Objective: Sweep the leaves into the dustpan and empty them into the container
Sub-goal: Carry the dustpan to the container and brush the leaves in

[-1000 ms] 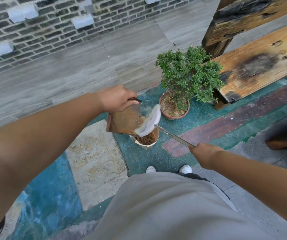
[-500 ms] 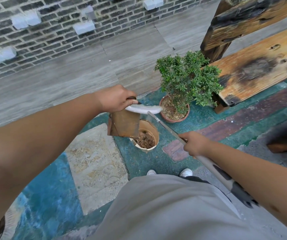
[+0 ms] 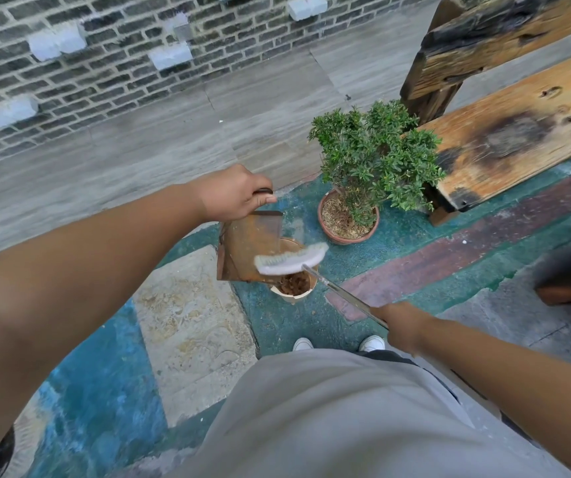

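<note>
My left hand [image 3: 234,193] grips the dark handle of a rusty metal dustpan [image 3: 244,248], which hangs tipped downward with its mouth over a small tan container [image 3: 293,294]. Brown leaves lie inside the container. My right hand [image 3: 402,324] holds the thin metal handle of a brush [image 3: 291,260]; its pale bristle head lies across the lower part of the dustpan, just above the container's rim.
A potted green shrub [image 3: 373,160] in a terracotta pot [image 3: 347,236] stands right of the container. A charred wooden bench [image 3: 511,139] fills the upper right. My white shoes [image 3: 303,343] stand just behind the container. A brick wall [image 3: 104,63] runs along the back.
The brush head has come down from the top of the dustpan near my left hand to its lower edge over the container. My right hand has drawn back toward me.
</note>
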The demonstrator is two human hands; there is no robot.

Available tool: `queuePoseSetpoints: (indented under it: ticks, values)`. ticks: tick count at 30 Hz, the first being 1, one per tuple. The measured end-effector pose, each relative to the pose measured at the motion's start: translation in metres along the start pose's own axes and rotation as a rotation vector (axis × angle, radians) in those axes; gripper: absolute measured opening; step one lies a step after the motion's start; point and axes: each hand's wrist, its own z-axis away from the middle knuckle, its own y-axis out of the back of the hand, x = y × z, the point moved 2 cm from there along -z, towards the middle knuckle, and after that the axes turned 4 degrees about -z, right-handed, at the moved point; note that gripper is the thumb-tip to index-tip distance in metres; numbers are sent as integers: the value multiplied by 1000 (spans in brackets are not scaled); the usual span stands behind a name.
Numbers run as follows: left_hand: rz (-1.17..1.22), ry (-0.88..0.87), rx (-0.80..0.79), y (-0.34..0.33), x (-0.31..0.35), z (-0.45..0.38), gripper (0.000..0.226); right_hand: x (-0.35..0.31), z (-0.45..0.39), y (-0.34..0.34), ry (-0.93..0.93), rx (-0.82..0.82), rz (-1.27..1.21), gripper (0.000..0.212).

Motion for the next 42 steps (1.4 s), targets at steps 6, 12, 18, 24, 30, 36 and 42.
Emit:
queuePoseSetpoints:
  ticks: [6,12,18,24,30,36,42]
  values:
    - [-9,5,-8,0,5,-1,27,17,29,-1,-79,-64,40,57]
    - [-7,21,-21,5,7,-3,28,7,38,25,-22,27,-33,65]
    - [-10,-17,-4,7,16,-2,28,-46,6,42,75,128,-93,51]
    - [-43,-60,-8,8,23,-6,28,-62,-2,21,107,96,118,37]
    - [-89,-86,-24,0,19,-4,31,-31,11,12,111,36,325,56]
    - [-133,-108,-65,-1,14,0,32,7,21,16,17,-9,438,54]
    - [-182,-143,-81,2,11,4,32,32,36,14,-57,-41,352,59]
